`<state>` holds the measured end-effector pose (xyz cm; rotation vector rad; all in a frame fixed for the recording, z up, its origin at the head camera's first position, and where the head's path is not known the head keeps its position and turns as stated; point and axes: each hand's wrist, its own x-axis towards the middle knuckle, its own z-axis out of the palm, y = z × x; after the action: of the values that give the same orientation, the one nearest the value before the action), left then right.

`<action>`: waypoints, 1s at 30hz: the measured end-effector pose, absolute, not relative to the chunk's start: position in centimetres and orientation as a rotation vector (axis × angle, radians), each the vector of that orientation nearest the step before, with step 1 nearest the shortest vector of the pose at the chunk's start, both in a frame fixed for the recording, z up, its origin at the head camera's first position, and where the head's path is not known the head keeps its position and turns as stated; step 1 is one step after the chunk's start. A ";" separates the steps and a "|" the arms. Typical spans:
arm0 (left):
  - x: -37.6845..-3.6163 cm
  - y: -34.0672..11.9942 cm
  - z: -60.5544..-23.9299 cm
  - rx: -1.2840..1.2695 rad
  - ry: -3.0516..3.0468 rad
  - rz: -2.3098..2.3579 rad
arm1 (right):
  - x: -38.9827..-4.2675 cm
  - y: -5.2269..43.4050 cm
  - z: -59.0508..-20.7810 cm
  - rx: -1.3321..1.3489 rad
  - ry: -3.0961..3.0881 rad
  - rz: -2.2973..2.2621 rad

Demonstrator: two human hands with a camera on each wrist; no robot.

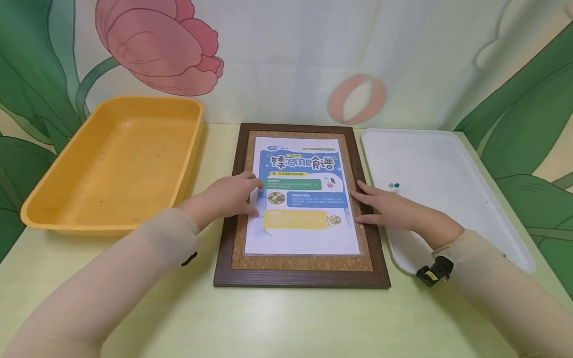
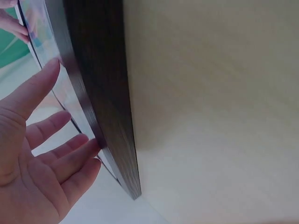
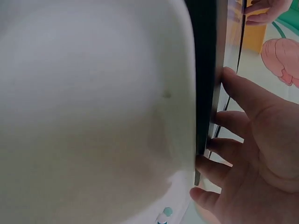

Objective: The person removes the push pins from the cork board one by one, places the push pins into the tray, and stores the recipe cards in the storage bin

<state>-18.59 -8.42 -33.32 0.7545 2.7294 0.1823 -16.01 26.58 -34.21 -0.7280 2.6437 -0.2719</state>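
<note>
A dark brown wooden frame (image 1: 304,278) with a cork board (image 1: 286,262) inside lies flat on the table. On the cork is a printed sheet (image 1: 291,242) with blue, green and yellow blocks and Chinese lettering. My left hand (image 1: 226,196) reaches over the frame's left side, thumb and fingertips at the sheet's left edge. From the other side my right hand (image 1: 389,209) rests over the right side, fingertips at the sheet's right edge. Both wrist views show loosely spread fingers along the frame's side, the left hand (image 2: 42,154) and the right hand (image 3: 261,154) alike.
At the left stands a deep yellow plastic tray (image 1: 194,149). A shallow white tray (image 1: 429,174) lies close to the frame's right side, under the right forearm. Behind the pale table (image 1: 286,323) hangs a curtain (image 1: 277,74) printed with flowers and leaves.
</note>
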 end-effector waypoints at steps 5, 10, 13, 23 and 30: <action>-17.7 -8.3 -33.3 0.691 2.784 0.313 | -15.7 26.1 -33.9 -0.764 2.660 -0.166; -17.6 -8.7 -33.1 0.439 2.702 0.684 | -15.7 25.7 -33.5 -0.810 2.689 -0.005; -17.7 -9.2 -33.0 0.312 2.591 0.909 | -15.7 25.5 -33.4 -0.795 2.686 0.070; -17.2 -10.0 -32.9 0.047 2.172 1.458 | -15.7 24.7 -32.7 -0.755 2.649 0.172; -17.4 -10.4 -33.1 -0.095 2.053 1.579 | -15.7 24.8 -32.7 -0.734 2.643 0.182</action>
<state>-17.43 -10.39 -33.07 -0.0948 2.0534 1.5793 -15.74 24.76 -32.75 -0.7339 2.6430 0.1821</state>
